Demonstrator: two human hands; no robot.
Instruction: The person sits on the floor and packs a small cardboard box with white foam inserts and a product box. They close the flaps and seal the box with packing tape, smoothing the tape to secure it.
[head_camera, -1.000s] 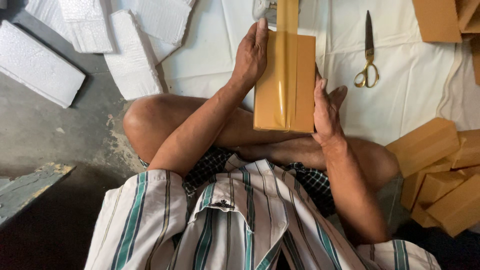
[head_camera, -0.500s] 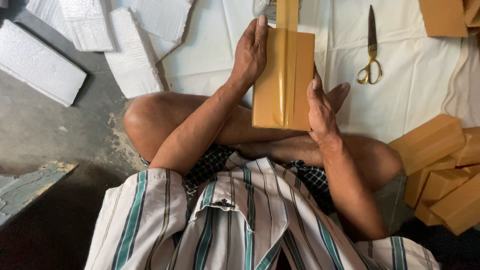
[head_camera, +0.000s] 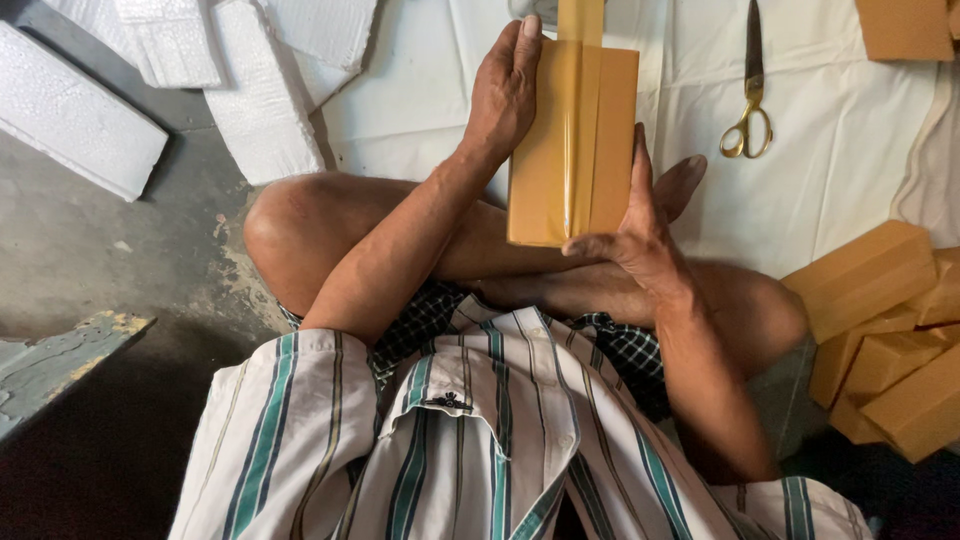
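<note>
— What is being held up over the crossed legs?

— A flat brown box (head_camera: 572, 145) is being held there, out in front of the striped shirt (head_camera: 470, 440). It is being kept upright, so its taped face is being shown to the eyes.

— How is it being gripped?

— The left hand (head_camera: 505, 90) is being laid along the left edge near the top, fingers nearly straight, so the box is being steadied and not squeezed. The right hand (head_camera: 635, 235) is being curled round the lower right edge, and its thumb is being pressed on the bottom corner. That looks like the way the shiny brown tape (head_camera: 580, 100) is being rubbed flat down the middle.

— Is the tape being cut?

— No. A strip is being left running off the top edge. The gold scissors (head_camera: 748, 100) are being left alone on the white cloth (head_camera: 850, 130), well apart to the right.

— What else is being kept near?

— More brown boxes (head_camera: 880, 330) are being piled beside the right knee. White foam slabs (head_camera: 250, 90) are being left on the floor to the left.
</note>
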